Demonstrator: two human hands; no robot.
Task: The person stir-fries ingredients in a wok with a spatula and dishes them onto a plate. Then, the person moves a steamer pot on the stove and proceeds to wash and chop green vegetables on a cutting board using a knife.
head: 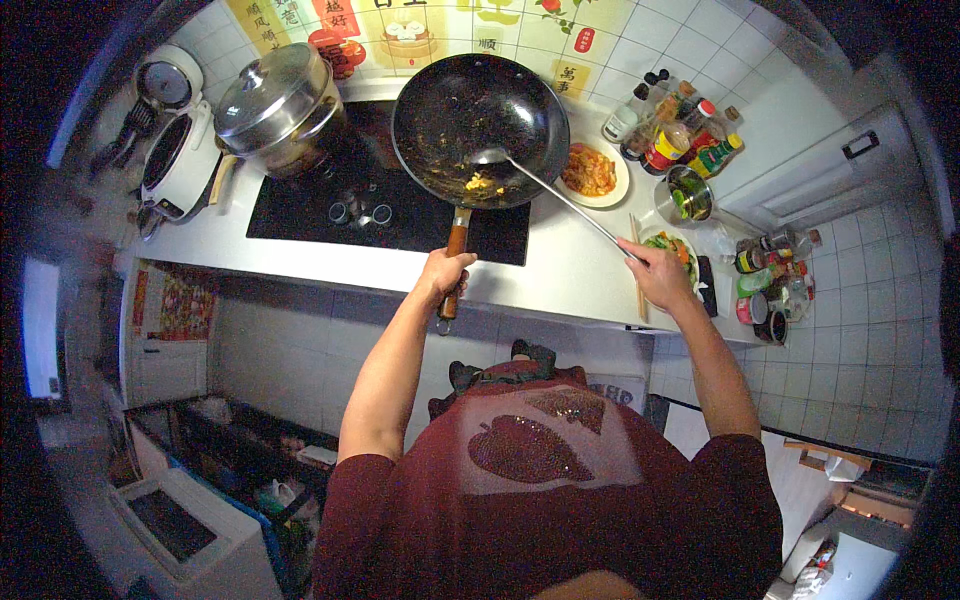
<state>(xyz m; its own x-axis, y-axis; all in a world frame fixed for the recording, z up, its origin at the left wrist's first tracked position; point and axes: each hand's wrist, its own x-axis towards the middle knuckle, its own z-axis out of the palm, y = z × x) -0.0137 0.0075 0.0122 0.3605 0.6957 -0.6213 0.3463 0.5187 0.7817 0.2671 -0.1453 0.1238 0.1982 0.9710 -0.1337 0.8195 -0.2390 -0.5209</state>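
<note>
My left hand grips the wooden handle of a black wok over the right part of the cooktop. Scraps of yellow food, possibly egg, cling to the wok's near side. In my right hand is a long metal ladle, its bowl inside the wok close to the scraps. Beyond the ladle's shaft, a plate carries a reddish-orange cooked dish. Partly behind my right hand lies a plate of cut vegetables, with chopsticks beside it.
A lidded steamer pot stands at the cooktop's left, near a white appliance. Sauce bottles crowd the back right corner, behind a metal bowl holding greens. More jars line the right wall.
</note>
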